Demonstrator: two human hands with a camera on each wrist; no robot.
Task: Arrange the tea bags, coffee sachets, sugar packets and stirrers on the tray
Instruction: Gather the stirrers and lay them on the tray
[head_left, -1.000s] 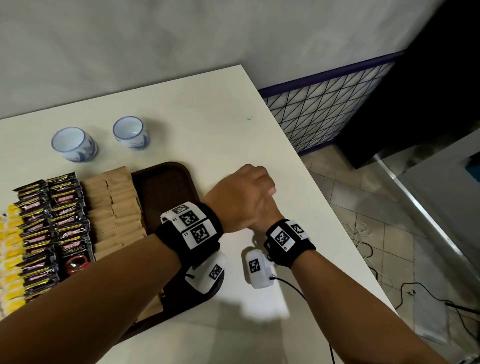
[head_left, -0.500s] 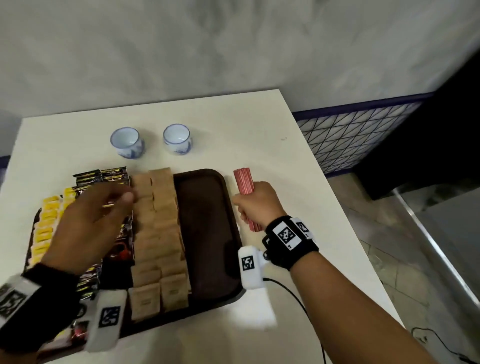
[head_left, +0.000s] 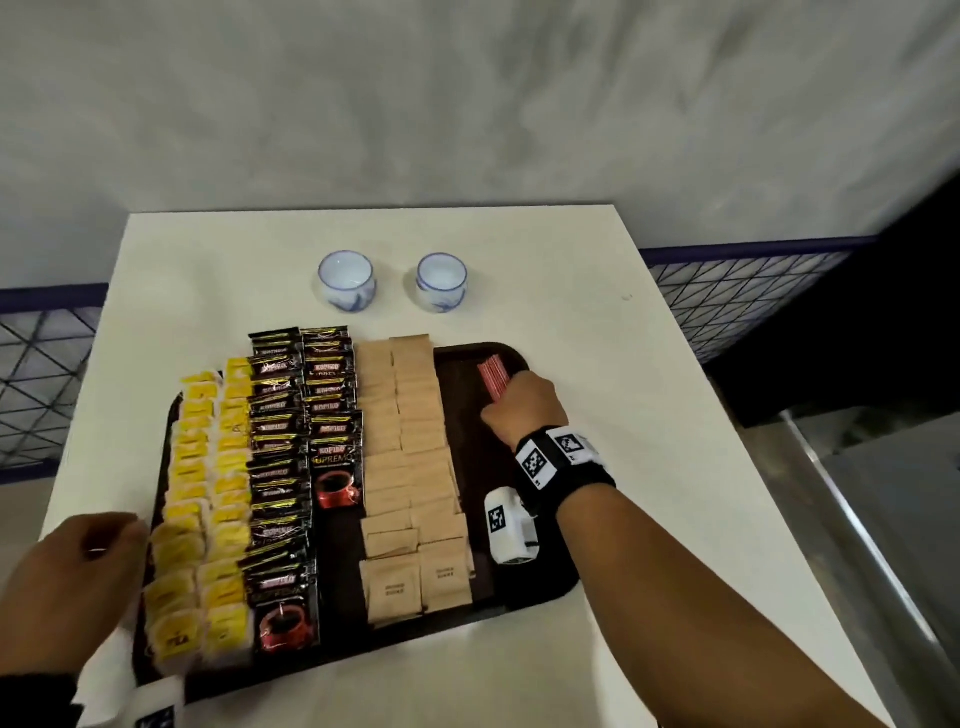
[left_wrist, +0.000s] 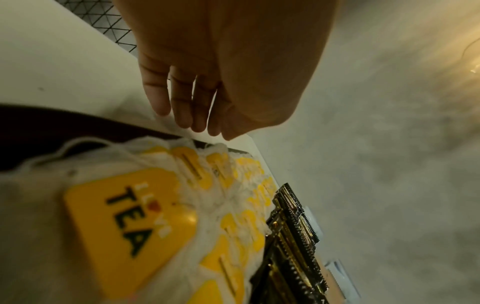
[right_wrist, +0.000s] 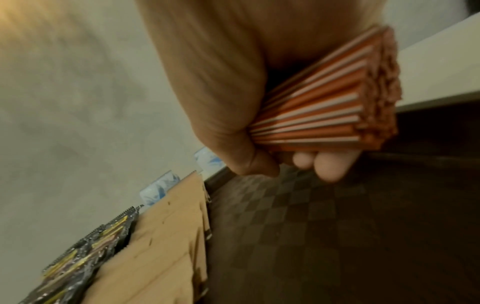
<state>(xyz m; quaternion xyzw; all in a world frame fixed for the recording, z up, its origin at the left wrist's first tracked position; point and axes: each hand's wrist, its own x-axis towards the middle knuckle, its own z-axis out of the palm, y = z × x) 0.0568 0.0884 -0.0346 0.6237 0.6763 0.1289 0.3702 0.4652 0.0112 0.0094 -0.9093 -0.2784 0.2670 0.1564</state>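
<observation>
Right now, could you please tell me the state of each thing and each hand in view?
Stirrers: bundled, gripped by the right hand, over the tray's bare right strip.
Right hand: curled round the stirrers.
Left hand: relaxed, holding nothing, beside the tea bags.
Tea bags: in rows on the tray.
Coffee sachets: in rows.
Sugar packets: in rows.
Cups: upright, on the table.

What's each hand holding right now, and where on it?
The right hand grips the bundle of red-and-white stirrers around its near end, above the tray. The left hand holds nothing.
</observation>
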